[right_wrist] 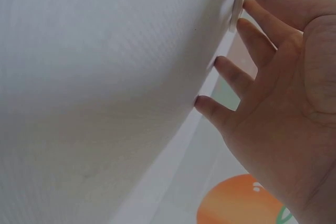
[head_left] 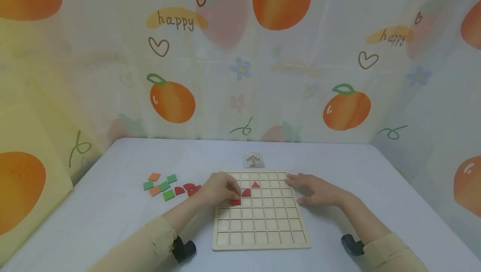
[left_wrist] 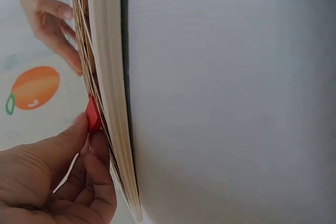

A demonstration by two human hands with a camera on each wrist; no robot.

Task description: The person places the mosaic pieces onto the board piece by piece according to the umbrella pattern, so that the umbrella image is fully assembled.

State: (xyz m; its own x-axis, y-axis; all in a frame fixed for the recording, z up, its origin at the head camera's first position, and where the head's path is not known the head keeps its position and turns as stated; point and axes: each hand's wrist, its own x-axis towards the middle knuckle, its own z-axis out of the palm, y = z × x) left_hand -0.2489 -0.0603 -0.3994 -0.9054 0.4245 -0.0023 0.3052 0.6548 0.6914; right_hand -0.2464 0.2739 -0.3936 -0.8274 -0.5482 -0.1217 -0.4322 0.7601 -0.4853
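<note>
A wooden grid board (head_left: 263,224) lies flat on the table in the head view. My left hand (head_left: 221,188) pinches a red piece (head_left: 235,202) between thumb and finger at a cell on the board's left side; the left wrist view shows this red piece (left_wrist: 93,115) against the board's surface. Up and to the right of it on the board sit a red quarter-round piece (head_left: 246,193) and a red triangle (head_left: 256,184). Along the board's right edge rests my right hand (head_left: 317,189), fingers spread and fairly straight, touching the rim with its fingertips.
Left of the board lie several green squares (head_left: 169,195), orange diamonds (head_left: 154,176) and red quarter-round pieces (head_left: 179,190), some partly behind the left hand. Behind the board is a small picture card (head_left: 253,160) with a gridded figure. A printed curtain (head_left: 285,96) hangs past the table's far edge.
</note>
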